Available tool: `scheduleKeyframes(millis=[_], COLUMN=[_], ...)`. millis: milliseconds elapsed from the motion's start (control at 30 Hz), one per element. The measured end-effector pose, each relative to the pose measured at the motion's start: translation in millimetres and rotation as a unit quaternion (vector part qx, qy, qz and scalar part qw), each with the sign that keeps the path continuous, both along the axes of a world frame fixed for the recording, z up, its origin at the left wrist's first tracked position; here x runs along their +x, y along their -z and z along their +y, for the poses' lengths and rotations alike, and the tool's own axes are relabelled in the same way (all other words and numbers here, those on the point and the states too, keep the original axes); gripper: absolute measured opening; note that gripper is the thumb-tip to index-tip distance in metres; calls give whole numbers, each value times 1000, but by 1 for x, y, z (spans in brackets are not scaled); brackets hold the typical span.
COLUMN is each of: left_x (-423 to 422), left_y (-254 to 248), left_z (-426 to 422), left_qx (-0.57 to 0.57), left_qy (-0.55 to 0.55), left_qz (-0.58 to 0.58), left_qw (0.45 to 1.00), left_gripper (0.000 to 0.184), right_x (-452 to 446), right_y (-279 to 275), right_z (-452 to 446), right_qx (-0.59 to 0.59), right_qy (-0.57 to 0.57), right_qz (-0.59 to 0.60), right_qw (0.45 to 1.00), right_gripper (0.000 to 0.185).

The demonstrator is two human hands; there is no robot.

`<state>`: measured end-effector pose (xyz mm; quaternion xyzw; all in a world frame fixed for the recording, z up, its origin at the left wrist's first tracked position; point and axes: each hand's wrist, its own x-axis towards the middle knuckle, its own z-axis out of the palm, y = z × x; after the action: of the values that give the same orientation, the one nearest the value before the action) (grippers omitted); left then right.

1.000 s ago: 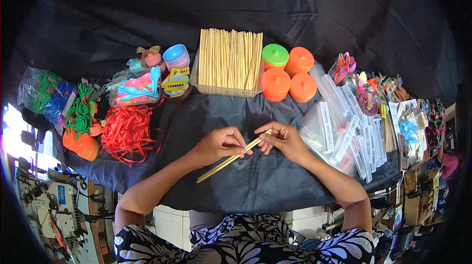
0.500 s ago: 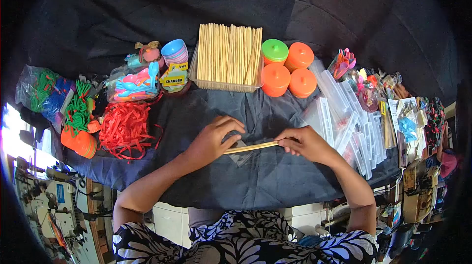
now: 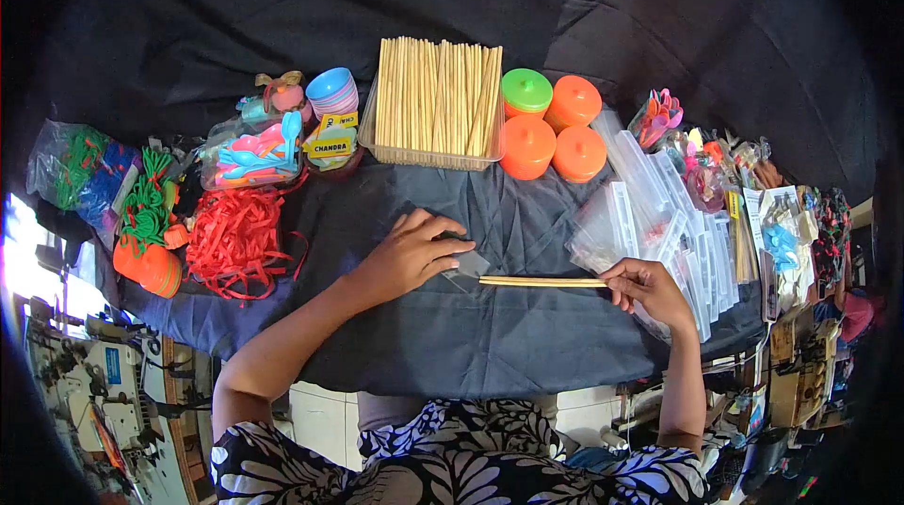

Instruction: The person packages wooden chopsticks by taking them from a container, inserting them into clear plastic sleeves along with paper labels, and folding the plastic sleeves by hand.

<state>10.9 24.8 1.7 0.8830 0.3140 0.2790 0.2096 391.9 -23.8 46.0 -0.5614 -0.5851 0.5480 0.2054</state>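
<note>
My right hand (image 3: 650, 290) pinches a pair of pale wooden chopsticks (image 3: 541, 282) by their right ends. They lie almost level above the black cloth, pointing left. Between the fingers of my left hand (image 3: 411, 256) is a small clear plastic sleeve (image 3: 464, 272), partly hidden by the hand. The chopsticks' left tips are close to the sleeve's right edge; whether they touch it I cannot tell. Behind both hands, many more chopsticks (image 3: 438, 96) lie side by side in a clear plastic tray (image 3: 433, 162).
Orange lidded cups (image 3: 527, 147), one with a green lid (image 3: 526, 89), stand right of the tray. Clear plastic cases (image 3: 692, 246) pile up at right. Leftward are red ribbons (image 3: 235, 241), plastic spoons (image 3: 254, 157), green cords (image 3: 146, 208) and stacked bowls (image 3: 332, 91).
My right hand has moved right, drawing the chopsticks away from my left hand. Their left tips, earlier by the left fingers, now show apart from them. My left hand has barely moved.
</note>
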Motion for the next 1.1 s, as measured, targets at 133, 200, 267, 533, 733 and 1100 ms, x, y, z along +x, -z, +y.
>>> scheduleKeyframes(millis=[133, 200, 267, 533, 733, 1100], left_x=[-1, -3, -4, -6, -8, -11], left_y=[2, 1, -2, 4, 1, 4], left_z=[3, 3, 3, 7, 8, 11], left_qx=[62, 56, 27, -32, -60, -90], left_qy=[-30, -35, -40, -48, -56, -57], left_qz=[63, 63, 67, 29, 38, 21], left_qw=[996, 996, 997, 998, 996, 994], left_gripper=[35, 32, 25, 20, 21, 17], right_x=[1, -1, -4, -9, -4, -11], right_y=[1, 0, 0, -2, -2, -3], right_z=[4, 6, 8, 12, 11, 10], right_qx=[18, 21, 18, 20, 27, 36], right_qy=[4, 5, -4, -19, -14, -3], right_qz=[-2, -3, -11, -11, -12, 3], right_qw=[1000, 1000, 1000, 1000, 999, 999], right_gripper=[15, 15, 15, 15, 16, 16])
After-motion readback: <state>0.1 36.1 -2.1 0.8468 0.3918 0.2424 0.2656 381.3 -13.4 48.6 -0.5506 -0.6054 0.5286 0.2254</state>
